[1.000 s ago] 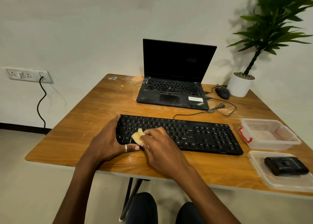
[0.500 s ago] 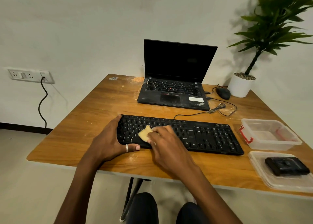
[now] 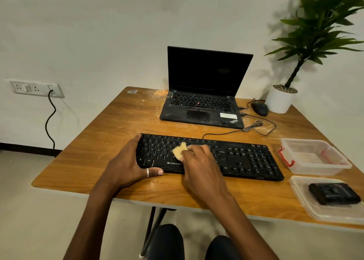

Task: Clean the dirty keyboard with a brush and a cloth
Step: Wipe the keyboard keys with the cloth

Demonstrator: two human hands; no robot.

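Keyboard (image 3: 246,159), one, with left hand (image 3: 126,165) around its end, right hand (image 3: 199,167) tight around one cloth (image 3: 179,150)

Yellow cloth (image 3: 179,150) on black keyboard (image 3: 246,159)

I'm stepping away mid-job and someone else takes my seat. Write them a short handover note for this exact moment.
Left hand: grips the left end of the keyboard, steadying it on the table.
Right hand: holds the yellow cloth against the letter keys, left of centre.
Done: cannot tell how many keys have been wiped, or whether brushing is done.
Left: probably the right side and number pad. The black object on the clear lid at right may be the brush; unclear.
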